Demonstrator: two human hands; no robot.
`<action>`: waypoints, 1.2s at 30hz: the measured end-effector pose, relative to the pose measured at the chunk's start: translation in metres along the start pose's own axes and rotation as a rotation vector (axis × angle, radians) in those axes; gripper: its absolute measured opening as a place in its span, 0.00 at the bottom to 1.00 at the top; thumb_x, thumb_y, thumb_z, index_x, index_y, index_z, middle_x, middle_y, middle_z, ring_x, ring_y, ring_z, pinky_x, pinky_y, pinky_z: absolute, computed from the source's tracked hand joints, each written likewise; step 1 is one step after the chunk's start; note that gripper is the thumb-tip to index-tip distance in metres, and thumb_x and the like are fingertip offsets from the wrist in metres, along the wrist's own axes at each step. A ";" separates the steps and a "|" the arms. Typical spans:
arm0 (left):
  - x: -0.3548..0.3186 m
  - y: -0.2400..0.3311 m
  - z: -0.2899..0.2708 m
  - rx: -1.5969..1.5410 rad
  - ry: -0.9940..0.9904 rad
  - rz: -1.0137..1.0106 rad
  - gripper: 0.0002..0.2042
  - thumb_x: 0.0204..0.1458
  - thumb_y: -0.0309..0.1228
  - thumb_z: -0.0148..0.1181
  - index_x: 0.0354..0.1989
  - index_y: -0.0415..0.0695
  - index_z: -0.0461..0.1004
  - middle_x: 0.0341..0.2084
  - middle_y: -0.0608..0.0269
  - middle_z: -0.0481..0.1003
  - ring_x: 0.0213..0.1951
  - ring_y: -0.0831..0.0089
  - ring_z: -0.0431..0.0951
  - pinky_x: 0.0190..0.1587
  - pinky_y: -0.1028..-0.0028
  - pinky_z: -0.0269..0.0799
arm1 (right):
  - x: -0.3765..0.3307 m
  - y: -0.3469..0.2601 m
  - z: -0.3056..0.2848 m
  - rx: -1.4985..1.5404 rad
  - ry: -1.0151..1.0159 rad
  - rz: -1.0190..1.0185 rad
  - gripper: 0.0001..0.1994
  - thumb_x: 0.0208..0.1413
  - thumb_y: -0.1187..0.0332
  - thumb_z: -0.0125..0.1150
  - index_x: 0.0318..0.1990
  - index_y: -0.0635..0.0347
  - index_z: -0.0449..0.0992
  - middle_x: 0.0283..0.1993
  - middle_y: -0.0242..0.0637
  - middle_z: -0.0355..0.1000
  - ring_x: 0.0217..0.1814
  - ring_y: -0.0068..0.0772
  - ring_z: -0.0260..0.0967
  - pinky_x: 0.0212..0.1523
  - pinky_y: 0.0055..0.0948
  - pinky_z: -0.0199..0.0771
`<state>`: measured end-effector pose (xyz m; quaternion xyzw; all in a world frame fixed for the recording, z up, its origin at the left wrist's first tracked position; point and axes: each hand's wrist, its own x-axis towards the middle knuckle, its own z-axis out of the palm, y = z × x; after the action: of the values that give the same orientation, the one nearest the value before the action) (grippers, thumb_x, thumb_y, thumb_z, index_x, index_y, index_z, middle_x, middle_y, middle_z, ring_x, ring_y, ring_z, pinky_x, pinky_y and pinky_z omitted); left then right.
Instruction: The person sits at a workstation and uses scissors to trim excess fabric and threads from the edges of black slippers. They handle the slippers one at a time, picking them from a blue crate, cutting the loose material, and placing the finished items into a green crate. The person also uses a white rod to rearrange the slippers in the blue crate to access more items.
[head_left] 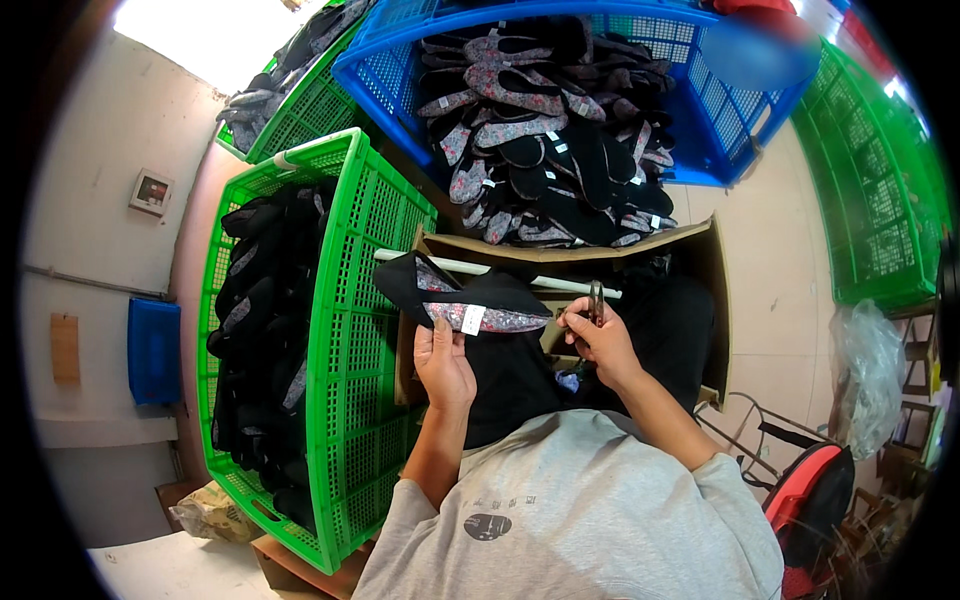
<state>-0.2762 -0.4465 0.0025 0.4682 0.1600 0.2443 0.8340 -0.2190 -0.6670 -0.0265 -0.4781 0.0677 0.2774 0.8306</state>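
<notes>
My left hand (446,368) pinches the lower edge of a black fabric shoe (512,318), which has a grey-and-pink floral lining and a small white label. It hangs over my lap with its heel to the left and its pointed end to the right. Close to that pointed end, my right hand (606,343) is closed around small dark thread snips (597,300), their tips upward. Whether the right fingertips also touch the shoe cannot be made out. Behind the shoe, a white rod (570,286) runs across an open cardboard box (722,300).
A green crate (345,400) of dark fabric shoes stands at my left. Beyond the box, a blue crate (385,75) holds a pile of similar shoes (550,150). Another green crate (865,180) is far right, near a clear plastic bag (868,375) and a red-black seat (810,500).
</notes>
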 end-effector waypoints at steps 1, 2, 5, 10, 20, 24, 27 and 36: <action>0.001 -0.001 -0.002 0.007 0.005 0.001 0.08 0.66 0.31 0.52 0.48 0.44 0.72 0.44 0.64 0.77 0.46 0.74 0.76 0.52 0.70 0.70 | -0.001 -0.001 0.001 -0.015 -0.007 -0.006 0.05 0.63 0.68 0.60 0.43 0.55 0.72 0.38 0.30 0.76 0.29 0.13 0.69 0.19 0.12 0.55; 0.001 -0.002 -0.003 0.014 0.011 0.003 0.09 0.66 0.33 0.53 0.49 0.43 0.72 0.45 0.61 0.77 0.46 0.72 0.77 0.52 0.67 0.71 | -0.001 -0.002 0.002 -0.031 -0.014 -0.013 0.05 0.63 0.68 0.60 0.43 0.55 0.72 0.38 0.30 0.76 0.29 0.13 0.69 0.19 0.12 0.55; 0.001 0.003 0.008 0.004 0.022 0.003 0.08 0.65 0.32 0.53 0.47 0.42 0.72 0.43 0.60 0.78 0.42 0.73 0.78 0.47 0.71 0.73 | -0.005 -0.006 0.005 -0.062 -0.045 -0.036 0.05 0.63 0.67 0.60 0.43 0.54 0.72 0.38 0.30 0.76 0.29 0.12 0.69 0.19 0.12 0.54; -0.003 0.007 0.013 0.182 0.062 0.064 0.06 0.64 0.30 0.54 0.41 0.40 0.74 0.39 0.60 0.79 0.37 0.76 0.78 0.40 0.76 0.73 | -0.007 -0.008 0.011 -0.255 -0.093 -0.208 0.13 0.65 0.64 0.58 0.51 0.60 0.69 0.42 0.33 0.76 0.36 0.16 0.67 0.36 0.19 0.68; -0.015 0.008 0.021 0.580 -0.007 0.170 0.08 0.62 0.25 0.56 0.45 0.33 0.75 0.36 0.66 0.77 0.35 0.84 0.72 0.40 0.80 0.69 | -0.007 -0.018 0.007 -0.670 -0.061 -0.470 0.16 0.63 0.63 0.61 0.53 0.60 0.69 0.44 0.33 0.76 0.42 0.25 0.71 0.47 0.26 0.70; -0.015 0.007 0.029 0.561 0.002 0.226 0.07 0.61 0.25 0.59 0.35 0.33 0.75 0.24 0.74 0.71 0.26 0.89 0.62 0.27 0.83 0.58 | -0.007 -0.024 0.005 -0.655 -0.100 -0.384 0.13 0.61 0.64 0.63 0.49 0.60 0.73 0.43 0.35 0.77 0.45 0.29 0.74 0.49 0.28 0.71; -0.015 0.007 0.029 0.587 -0.005 0.239 0.06 0.61 0.24 0.59 0.32 0.33 0.75 0.22 0.75 0.70 0.25 0.89 0.61 0.25 0.83 0.56 | -0.007 -0.031 0.008 -0.749 -0.101 -0.426 0.13 0.60 0.63 0.64 0.48 0.59 0.75 0.44 0.38 0.78 0.45 0.32 0.76 0.48 0.28 0.72; -0.018 0.008 0.030 0.743 -0.056 0.265 0.08 0.61 0.24 0.59 0.29 0.35 0.73 0.22 0.74 0.70 0.26 0.89 0.61 0.27 0.83 0.57 | -0.012 -0.047 0.018 -1.045 -0.040 -0.504 0.14 0.57 0.59 0.66 0.45 0.56 0.76 0.38 0.38 0.78 0.36 0.41 0.76 0.35 0.35 0.72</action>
<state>-0.2780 -0.4738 0.0255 0.7611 0.1530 0.2624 0.5731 -0.2075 -0.6755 0.0230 -0.8207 -0.2099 0.0766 0.5258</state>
